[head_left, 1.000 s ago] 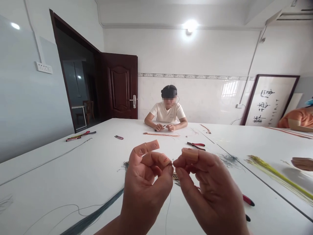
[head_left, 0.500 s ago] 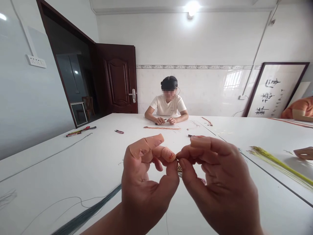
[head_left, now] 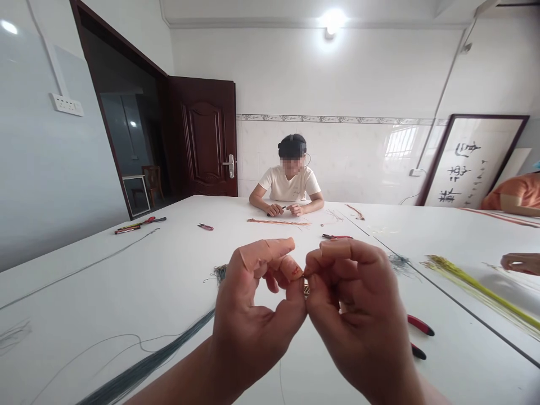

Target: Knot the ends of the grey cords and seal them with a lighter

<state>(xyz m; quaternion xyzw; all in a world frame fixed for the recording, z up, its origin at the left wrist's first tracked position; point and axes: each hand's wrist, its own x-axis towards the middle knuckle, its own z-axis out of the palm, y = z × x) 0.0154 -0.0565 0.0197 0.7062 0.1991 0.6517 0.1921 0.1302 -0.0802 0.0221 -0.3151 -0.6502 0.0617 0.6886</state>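
Note:
My left hand [head_left: 264,315] and my right hand [head_left: 358,309] meet in front of me, thumb and index finger of each pinched together. What the fingertips hold is too small and too covered to name. A small gold-toned patterned piece [head_left: 306,289] shows in the gap between the thumbs; whether it is held cannot be made out. Tan tape wraps several of my fingers. Beyond and below my left hand runs a bundle of grey-green cords [head_left: 169,354], partly hidden by that hand. Red-and-black handles of a hand tool [head_left: 419,326] stick out from behind my right hand.
A person [head_left: 291,180] sits across the white table [head_left: 126,281]. Yellow-green cords [head_left: 481,287] lie at right, near another person's hand [head_left: 521,262]. Scissors [head_left: 154,220], small snips [head_left: 205,226], a red-handled tool [head_left: 337,236] and orange cords [head_left: 278,221] lie farther off.
My right hand has shifted left and turned slightly, uncovering the red-and-black handles and a tuft of grey cord. My left hand has moved slightly right; both pinches stay together.

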